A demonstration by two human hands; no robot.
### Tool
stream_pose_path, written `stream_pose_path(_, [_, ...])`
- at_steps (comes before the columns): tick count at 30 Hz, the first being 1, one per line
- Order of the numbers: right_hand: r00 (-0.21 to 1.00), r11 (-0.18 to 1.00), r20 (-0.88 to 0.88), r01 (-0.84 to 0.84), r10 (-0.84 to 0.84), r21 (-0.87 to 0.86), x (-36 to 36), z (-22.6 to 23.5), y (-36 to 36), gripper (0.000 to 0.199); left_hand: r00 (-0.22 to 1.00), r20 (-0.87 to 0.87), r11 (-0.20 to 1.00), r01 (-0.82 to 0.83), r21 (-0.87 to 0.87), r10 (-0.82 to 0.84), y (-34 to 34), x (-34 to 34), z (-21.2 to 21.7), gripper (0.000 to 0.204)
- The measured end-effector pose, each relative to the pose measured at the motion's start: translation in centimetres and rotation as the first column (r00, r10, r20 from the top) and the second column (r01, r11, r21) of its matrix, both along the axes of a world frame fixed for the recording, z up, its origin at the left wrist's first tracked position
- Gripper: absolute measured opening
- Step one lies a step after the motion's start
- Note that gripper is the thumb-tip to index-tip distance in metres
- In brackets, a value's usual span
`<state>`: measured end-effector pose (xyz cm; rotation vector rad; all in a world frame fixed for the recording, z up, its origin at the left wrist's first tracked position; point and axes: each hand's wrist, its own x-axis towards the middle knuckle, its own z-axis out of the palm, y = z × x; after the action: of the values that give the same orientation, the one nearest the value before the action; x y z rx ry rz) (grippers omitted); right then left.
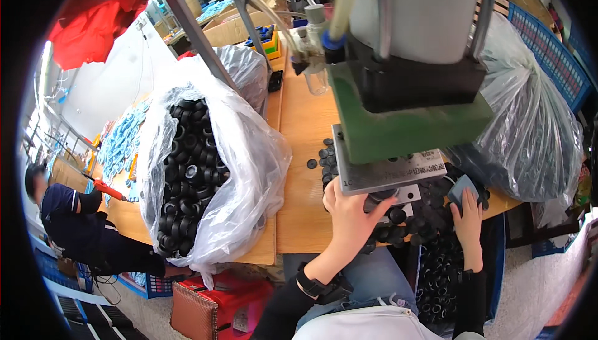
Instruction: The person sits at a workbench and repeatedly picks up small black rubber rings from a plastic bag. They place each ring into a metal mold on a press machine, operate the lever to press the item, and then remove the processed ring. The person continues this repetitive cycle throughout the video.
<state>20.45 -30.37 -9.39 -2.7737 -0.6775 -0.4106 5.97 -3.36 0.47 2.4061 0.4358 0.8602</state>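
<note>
My left hand (352, 215) is at the press's metal plate (386, 175), thumb and fingers apart. Some of its fingertips are hidden under the plate. Beside the thumb, a dark round part (381, 195) shows in the gap below the plate, above a metal block (408, 194). My right hand (468, 218) grips a flat blue-grey block (463, 189), its fingers along the near side. Loose black rubber-like rings and caps (427, 218) lie between my hands. Above the plate is the green press head (405, 122).
A clear plastic bag (249, 178) full of black ribbed wheels stands left. Another bag (529, 116) sits right. Below the table edge, a blue crate (495, 265) holds black rings. A person in dark clothes (75, 221) works at far left. A red bag (230, 302) is on the floor.
</note>
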Motion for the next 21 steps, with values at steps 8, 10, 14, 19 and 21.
stream_pose_path(8, [1.000, 0.967, -0.013, 0.008, -0.012, -0.253, 1.0, 0.9, 1.7, 0.046, 0.995, 0.088, 0.991, -0.032, -0.132, 0.044, 4.3, -6.3, -0.7, 0.093])
stream_pose_path(10, [0.999, 0.977, -0.049, -0.017, 0.006, -0.213, 0.8, 1.7, 0.9, 0.048, 0.970, 0.128, 0.978, -0.201, -0.058, 0.206, 7.1, -9.2, -0.7, 0.072])
stream_pose_path(14, [0.972, 0.951, -0.090, -0.192, 0.219, 0.242, -1.7, 3.9, 3.0, 0.037, 0.814, 0.334, 0.841, -0.532, 0.102, 0.475, 17.0, -15.0, -1.9, 0.032])
stream_pose_path(19, [0.895, 0.705, 0.103, -0.408, 0.433, 0.580, -6.2, 6.2, 10.6, 0.042, 0.740, 0.050, 0.601, -0.582, 0.548, 0.671, 30.2, -17.6, -1.6, 0.037])
stream_pose_path(21, [0.798, 0.560, -0.239, -0.145, 0.554, 0.816, -6.3, 8.4, 13.6, 0.049, 0.706, -0.206, 0.633, -0.417, 0.653, 0.678, 34.6, -17.9, -2.9, 0.058])
